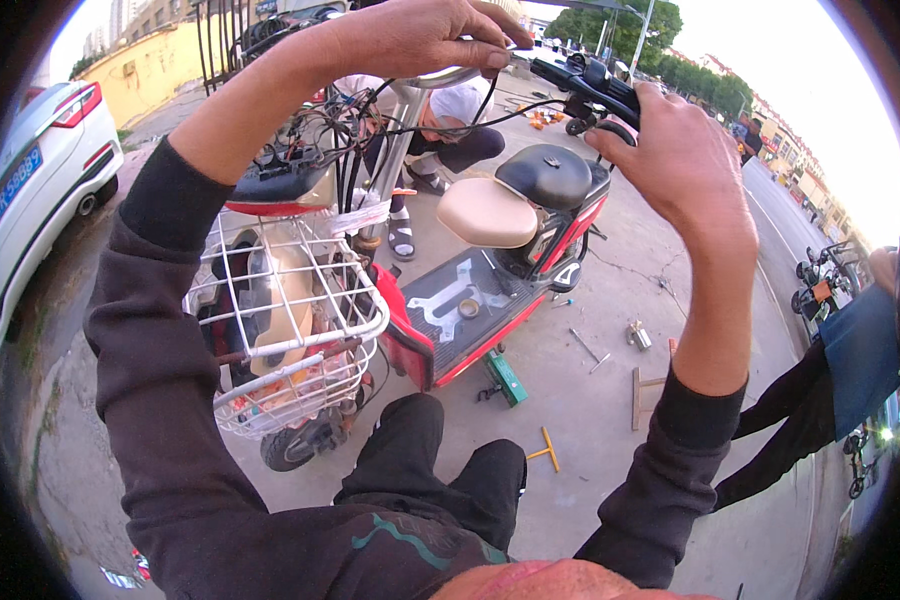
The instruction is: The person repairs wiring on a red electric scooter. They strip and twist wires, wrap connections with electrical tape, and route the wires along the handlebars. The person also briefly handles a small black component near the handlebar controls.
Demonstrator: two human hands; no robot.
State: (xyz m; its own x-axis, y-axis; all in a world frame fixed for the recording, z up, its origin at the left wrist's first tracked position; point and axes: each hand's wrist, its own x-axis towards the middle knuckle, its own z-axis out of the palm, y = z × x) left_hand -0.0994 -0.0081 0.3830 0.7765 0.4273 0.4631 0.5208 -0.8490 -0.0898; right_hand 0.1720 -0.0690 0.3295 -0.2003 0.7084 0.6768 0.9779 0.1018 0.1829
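Observation:
A red electric scooter stands in front of me, its bare handlebar stem (395, 140) rising amid loose wires (320, 130). High at the top, my left hand (420, 40) is closed, thumb and fingertips pinched together beside the silver handlebar; what is between them is hidden. A thin black cable (488, 100) hangs just below those fingertips. My right hand (685, 165) wraps round the right end of the handlebar, where a black brake lever and switch housing (590, 85) project to its left. Its fingers are partly hidden behind the grip.
A white wire basket (300, 330) hangs at the scooter's front; tape (468, 308) lies on its footboard. A person in a pale cap (460, 102) crouches behind. Nearby are a yellow T-handle wrench (546, 450), a green box (507, 378), a white car (50, 190) and a bystander's legs (805, 400).

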